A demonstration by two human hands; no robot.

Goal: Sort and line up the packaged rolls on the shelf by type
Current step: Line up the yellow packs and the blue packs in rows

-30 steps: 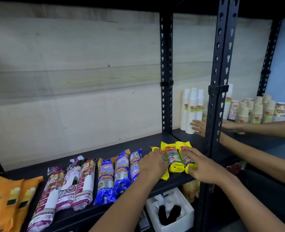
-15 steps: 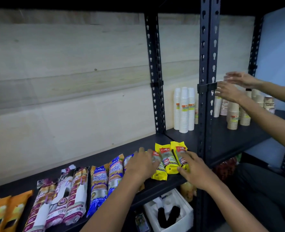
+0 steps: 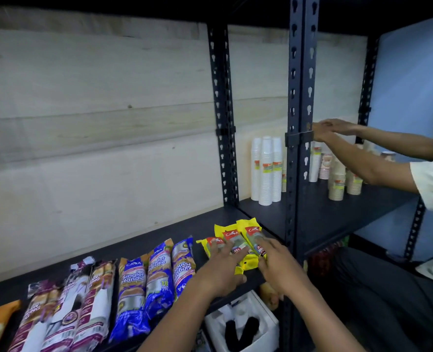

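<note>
A dark shelf on a slotted metal rack is seen against a pale board wall. Three yellow rolls lie at its right end, pressed flat under the left hand and right hand, fingers spread, nothing gripped. Three blue rolls and three maroon rolls are lined up leftward. The packs are judged light, soft and slippery, best nudged at the sides.

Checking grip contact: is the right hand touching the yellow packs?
Touching. The head view shows the right hand with fingers lying flat on the rightmost of the yellow packs.
</note>
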